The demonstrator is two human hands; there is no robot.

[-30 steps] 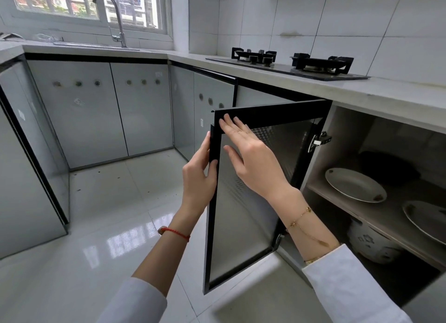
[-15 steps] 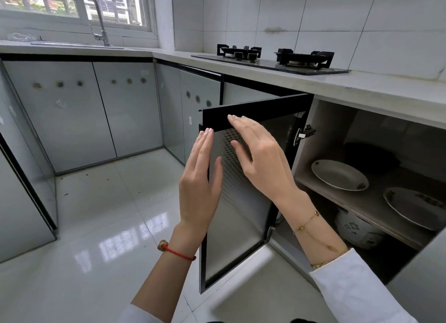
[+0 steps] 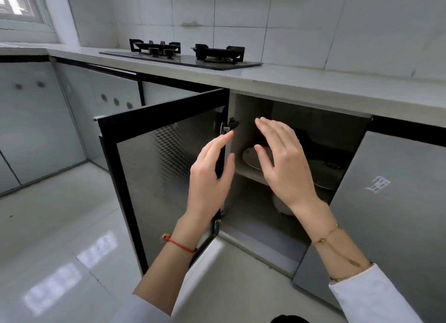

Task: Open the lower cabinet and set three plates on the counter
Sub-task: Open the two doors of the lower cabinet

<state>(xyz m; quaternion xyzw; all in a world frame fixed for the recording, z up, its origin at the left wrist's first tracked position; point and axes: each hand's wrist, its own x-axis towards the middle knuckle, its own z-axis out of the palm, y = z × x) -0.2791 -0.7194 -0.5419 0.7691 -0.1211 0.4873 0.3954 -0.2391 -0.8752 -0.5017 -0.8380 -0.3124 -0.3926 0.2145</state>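
1. So the lower cabinet door (image 3: 169, 177) is swung wide open to the left, which looks like the opening step is pretty much done and the plate-grabbing part is up next.
2. Left hand (image 3: 210, 177) is spread flat, fingers loose, holding nothing. It hovers right in front of the door's hinge edge, at about 9 o'clock from the other hand.
3. Right hand (image 3: 282, 168) is also wide and empty, palm facing into the cabinet opening, just in front of the shelf (image 3: 251, 175).
4. One white plate (image 3: 253, 157) sits on that shelf, partly hidden behind the right hand. A second plate (image 3: 325, 177) lies at roughly 3 o'clock of the first, further right on the same shelf. Can't tell where a third one is; the back of the cabinet is dark.
5. Below the shelf there's a white pot (image 3: 282, 206), mostly blocked from view.
6. The counter (image 3: 313, 86) at 12 o'clock has bare space right of the gas stove (image 3: 183, 54).
7. Next move probably needs the hands to reach under a plate rim and lift it clear of the cabinet's top edge.
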